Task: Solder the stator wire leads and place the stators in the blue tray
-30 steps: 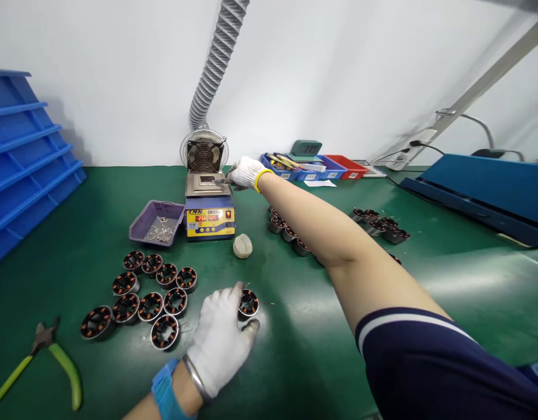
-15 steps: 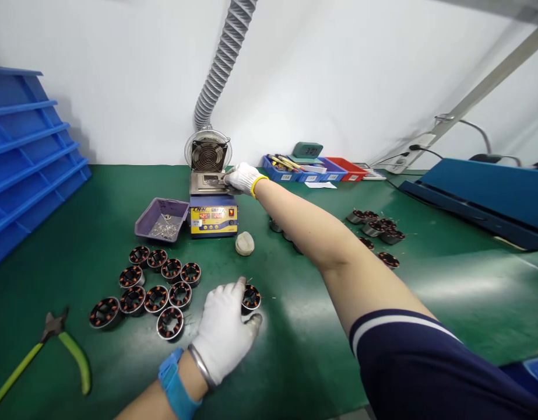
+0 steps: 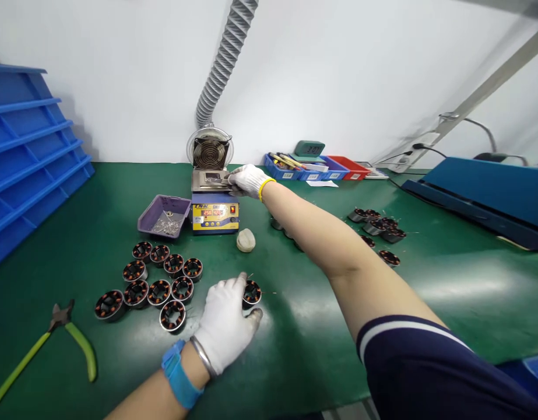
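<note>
My left hand (image 3: 227, 326), in a white glove with darkened fingertips, rests on the green bench with thumb and fingers around a wound motor stator (image 3: 252, 294). Thin wire ends stick out from this ring. Stretched forward, my right hand (image 3: 248, 180) in a white knitted glove has its fingers closed at the right edge of the solder pot (image 3: 215, 213). What they pinch is hidden or too small to name. The pot's steel top has a rectangular opening, and red digits glow on its yellow front.
Several stators (image 3: 158, 293) stand left of my left hand, others (image 3: 376, 226) at the right. Nearby are a purple tray (image 3: 143, 223) of metal bits, a pale round pad (image 3: 246, 240), green-handled cutters (image 3: 61, 318), blue bins (image 3: 37, 146), a fume hose (image 3: 225, 64) and a blue machine (image 3: 482, 192).
My right hand has shifted slightly right along the pot's edge. The left hand keeps its place at the stator. The pot's red digits read differently, and the whole view has moved a little.
</note>
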A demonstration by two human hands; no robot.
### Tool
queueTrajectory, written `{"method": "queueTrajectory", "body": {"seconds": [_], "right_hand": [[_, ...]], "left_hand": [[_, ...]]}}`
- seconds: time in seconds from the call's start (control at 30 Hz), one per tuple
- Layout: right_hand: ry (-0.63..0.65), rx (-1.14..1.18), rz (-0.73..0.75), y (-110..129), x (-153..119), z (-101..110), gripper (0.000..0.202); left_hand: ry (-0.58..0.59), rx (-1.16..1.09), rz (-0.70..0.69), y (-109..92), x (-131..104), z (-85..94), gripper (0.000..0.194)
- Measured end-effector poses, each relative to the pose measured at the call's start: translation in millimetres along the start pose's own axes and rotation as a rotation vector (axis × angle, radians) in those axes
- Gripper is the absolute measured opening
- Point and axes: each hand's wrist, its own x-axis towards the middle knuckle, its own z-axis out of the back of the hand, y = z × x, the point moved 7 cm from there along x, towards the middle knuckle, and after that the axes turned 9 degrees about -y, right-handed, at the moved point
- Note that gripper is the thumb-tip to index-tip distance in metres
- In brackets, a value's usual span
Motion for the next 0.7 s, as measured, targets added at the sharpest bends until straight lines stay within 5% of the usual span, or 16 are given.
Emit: {"method": "queueTrajectory", "body": {"seconds": [0.23, 0.4, 0.53, 0.7], "right_hand": [[0.122, 0.108, 0.002, 34.7, -21.8, -14.8, 0.035], [0.144, -0.182, 0.318, 84.0, -50.0, -40.9, 0.031], [0.139, -0.272, 0.385, 97.8, -69.1, -59.9, 0.032], [0.03, -0.246, 0.35, 84.3, -56.0, -26.3, 0.034]], "left_hand": [[-0.012, -0.027, -0.018, 0.8, -2.3, -0.3, 0.073], [-0.025, -0.018, -0.032, 1.8, -2.5, -1.3, 0.071], [-0.035, -0.015, -0.041, 2.2, -2.0, -2.1, 0.071], [-0.037, -0.033, -0.043, 2.7, -1.9, -3.8, 0.072]]}}
